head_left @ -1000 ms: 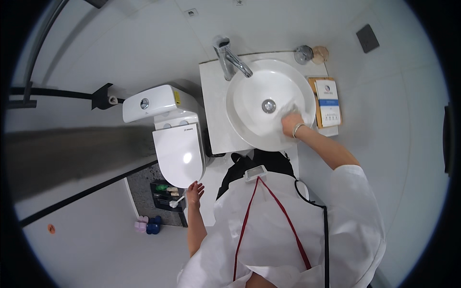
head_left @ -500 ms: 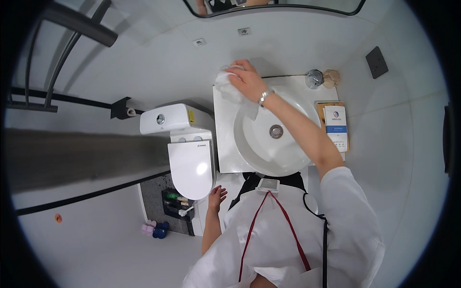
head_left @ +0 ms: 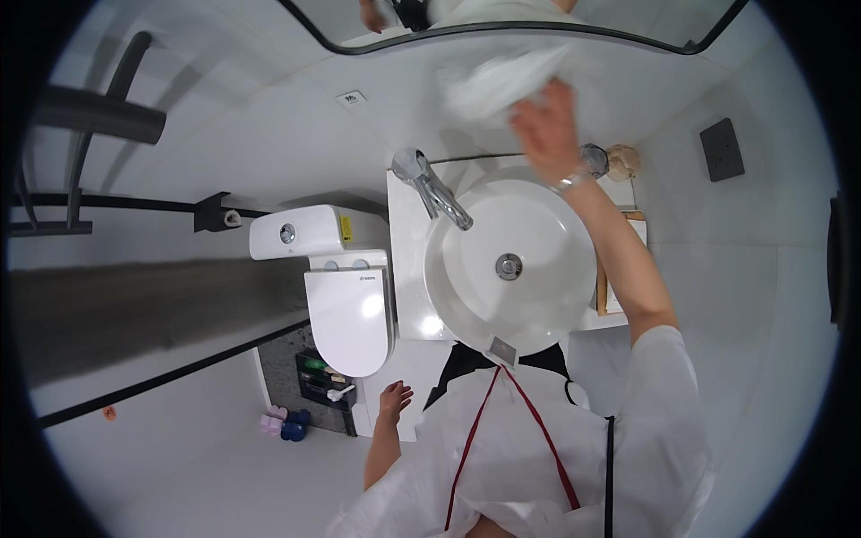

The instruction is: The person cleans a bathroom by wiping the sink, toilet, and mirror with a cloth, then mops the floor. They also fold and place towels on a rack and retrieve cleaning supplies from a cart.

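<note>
Here is the white cloth (head_left: 502,82), up by the wall (head_left: 395,121) just below the mirror (head_left: 628,25), smeared by blur; it lies beyond and to the left of the right grip, its long axis running mostly left to right, the right end tilted a little away from the person; whether it touches the wall, I cannot tell.

The right hand (head_left: 549,134) is clearly the nearer one, its fingertips right at the cloth's near right side; blur hides the fingers, so I cannot tell whether that grip pinches the cloth or only pushes it; a bracelet (head_left: 570,182) circles the wrist.

Below, the chrome faucet (head_left: 439,193) leans over the round basin (head_left: 547,309) on the white desk (head_left: 412,300); a clear glass (head_left: 594,160) and an amber one (head_left: 623,162) sit just beside the right wrist; the forearm partly covers a wooden tray (head_left: 601,296).

Well apart, the left hand (head_left: 395,401) hangs near the toilet (head_left: 350,323), fingers loosely spread, nothing in that grip.
</note>
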The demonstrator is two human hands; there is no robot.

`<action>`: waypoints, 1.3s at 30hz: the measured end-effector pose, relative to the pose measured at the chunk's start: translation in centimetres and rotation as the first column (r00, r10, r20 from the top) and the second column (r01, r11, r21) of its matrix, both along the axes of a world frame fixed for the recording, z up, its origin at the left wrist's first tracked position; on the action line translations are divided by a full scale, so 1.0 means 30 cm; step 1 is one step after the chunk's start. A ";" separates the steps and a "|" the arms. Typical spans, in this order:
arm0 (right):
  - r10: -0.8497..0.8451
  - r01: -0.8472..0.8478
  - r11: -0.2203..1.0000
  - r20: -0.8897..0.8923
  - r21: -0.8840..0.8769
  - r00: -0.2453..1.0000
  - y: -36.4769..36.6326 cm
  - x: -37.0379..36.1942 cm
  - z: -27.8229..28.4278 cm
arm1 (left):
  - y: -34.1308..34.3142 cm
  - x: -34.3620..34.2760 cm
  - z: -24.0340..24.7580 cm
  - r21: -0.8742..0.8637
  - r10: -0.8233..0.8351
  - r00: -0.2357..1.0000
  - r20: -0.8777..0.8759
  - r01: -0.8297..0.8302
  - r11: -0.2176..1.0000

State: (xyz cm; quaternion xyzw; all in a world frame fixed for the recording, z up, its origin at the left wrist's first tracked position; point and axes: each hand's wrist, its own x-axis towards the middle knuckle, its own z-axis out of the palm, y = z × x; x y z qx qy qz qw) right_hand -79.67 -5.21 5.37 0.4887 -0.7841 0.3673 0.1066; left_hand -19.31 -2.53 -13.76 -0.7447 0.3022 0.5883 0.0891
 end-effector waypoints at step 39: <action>0.482 -0.511 0.832 0.734 -0.214 0.478 -0.442 0.113 -0.396 | -0.096 -0.299 0.109 -0.183 -0.030 0.974 -0.226 -0.012 0.983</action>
